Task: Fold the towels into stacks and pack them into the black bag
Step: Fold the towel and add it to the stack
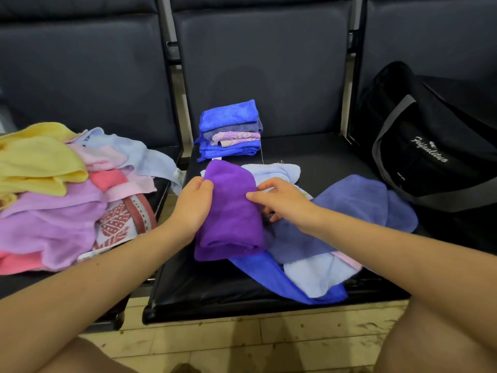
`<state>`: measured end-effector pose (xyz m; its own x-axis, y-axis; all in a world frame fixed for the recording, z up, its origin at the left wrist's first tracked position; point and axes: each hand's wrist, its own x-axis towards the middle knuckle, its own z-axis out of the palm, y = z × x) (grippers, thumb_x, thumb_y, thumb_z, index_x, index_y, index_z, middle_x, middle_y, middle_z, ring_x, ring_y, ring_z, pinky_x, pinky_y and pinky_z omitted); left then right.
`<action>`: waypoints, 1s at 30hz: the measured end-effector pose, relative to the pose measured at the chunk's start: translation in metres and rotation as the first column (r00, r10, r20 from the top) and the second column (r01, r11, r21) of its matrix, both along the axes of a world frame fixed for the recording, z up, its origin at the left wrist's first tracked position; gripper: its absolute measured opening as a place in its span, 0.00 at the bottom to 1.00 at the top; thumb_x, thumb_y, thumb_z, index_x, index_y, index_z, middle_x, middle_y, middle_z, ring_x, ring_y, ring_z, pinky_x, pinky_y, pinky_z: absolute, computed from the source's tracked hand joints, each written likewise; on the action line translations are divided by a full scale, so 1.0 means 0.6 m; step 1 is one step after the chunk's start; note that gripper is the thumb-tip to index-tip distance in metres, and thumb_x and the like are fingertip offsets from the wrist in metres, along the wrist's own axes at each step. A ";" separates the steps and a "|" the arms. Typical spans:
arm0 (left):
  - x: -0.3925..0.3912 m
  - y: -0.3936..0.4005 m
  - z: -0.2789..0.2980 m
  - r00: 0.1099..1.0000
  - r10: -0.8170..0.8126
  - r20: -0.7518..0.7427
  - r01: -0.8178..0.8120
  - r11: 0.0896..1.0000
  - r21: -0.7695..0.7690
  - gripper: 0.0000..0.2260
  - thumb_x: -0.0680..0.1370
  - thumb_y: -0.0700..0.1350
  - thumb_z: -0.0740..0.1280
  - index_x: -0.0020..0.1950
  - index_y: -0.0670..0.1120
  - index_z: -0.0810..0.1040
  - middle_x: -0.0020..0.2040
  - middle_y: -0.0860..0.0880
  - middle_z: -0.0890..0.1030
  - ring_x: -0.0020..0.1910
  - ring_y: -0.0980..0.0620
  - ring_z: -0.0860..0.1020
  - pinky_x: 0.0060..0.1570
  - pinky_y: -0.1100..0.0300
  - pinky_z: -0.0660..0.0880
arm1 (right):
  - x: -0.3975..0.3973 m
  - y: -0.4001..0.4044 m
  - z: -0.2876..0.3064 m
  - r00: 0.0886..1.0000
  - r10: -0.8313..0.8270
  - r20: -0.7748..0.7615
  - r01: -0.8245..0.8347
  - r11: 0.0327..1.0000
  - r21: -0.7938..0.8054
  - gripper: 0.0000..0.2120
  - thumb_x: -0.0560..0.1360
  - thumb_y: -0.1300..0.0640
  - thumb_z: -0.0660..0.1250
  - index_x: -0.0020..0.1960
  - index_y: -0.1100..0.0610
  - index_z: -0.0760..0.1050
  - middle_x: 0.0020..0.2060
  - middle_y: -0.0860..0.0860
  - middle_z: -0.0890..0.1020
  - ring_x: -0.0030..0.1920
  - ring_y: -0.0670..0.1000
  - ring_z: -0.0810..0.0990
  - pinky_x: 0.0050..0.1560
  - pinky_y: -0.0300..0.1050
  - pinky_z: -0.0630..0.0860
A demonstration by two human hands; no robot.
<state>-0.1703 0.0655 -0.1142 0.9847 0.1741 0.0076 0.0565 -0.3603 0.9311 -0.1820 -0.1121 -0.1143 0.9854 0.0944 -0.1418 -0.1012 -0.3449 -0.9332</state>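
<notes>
Head view, near to far. Nearest the front edge of the middle seat (204,297) lay unfolded towels (317,270) in blue and pale blue. Just beyond, the left hand (192,203) gripped the left side of the purple towel (231,211), thumb on top, fingers curled under. The right hand (282,200) pinched its right side, fingers partly hidden beneath. Towel was part-folded, lengthwise, resting on the loose ones at seat centre. Judged step: finish this fold. Recommended: align both long edges, press flat w/ palms, fold in half again, approx. matching the folded stack (231,130) at the rear edge. Left seat held a mixed towel pile (53,189). Black bag (430,146) stood on the right seat, well apart; opening not visible.
</notes>
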 end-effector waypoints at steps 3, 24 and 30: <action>-0.004 0.027 -0.018 1.000 0.011 -0.017 -0.007 0.982 0.190 0.09 0.80 0.42 0.55 0.43 0.43 0.70 0.39 0.48 0.71 0.37 0.53 0.68 0.35 0.59 0.64 | -0.005 0.013 -0.006 0.997 0.058 -0.049 -0.063 0.993 -0.104 0.13 0.74 0.45 0.70 0.41 0.54 0.74 0.32 0.49 0.78 0.32 0.46 0.76 0.31 0.38 0.72; -0.055 -0.002 0.041 0.895 -0.414 -0.165 0.175 0.666 -0.725 0.22 0.76 0.63 0.62 0.63 0.52 0.78 0.56 0.48 0.83 0.55 0.47 0.82 0.50 0.52 0.78 | -0.026 0.001 0.097 0.958 0.216 -0.188 -0.102 0.870 0.483 0.09 0.73 0.56 0.66 0.49 0.59 0.80 0.45 0.56 0.84 0.40 0.53 0.83 0.46 0.45 0.78; -0.004 -0.018 0.083 0.984 -0.102 -0.144 -0.046 0.642 -0.765 0.17 0.79 0.55 0.64 0.62 0.46 0.78 0.50 0.48 0.85 0.46 0.50 0.83 0.40 0.57 0.78 | -0.011 0.005 0.057 0.956 0.176 -0.235 -0.028 0.852 0.523 0.11 0.73 0.49 0.70 0.52 0.53 0.79 0.47 0.52 0.85 0.45 0.52 0.84 0.51 0.48 0.79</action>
<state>-0.1729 0.0549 -0.0644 0.9626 0.0172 -0.2705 0.2309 0.4702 0.8518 -0.1885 -0.1091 -0.0801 0.8978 0.3240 -0.2983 -0.3599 0.1491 -0.9210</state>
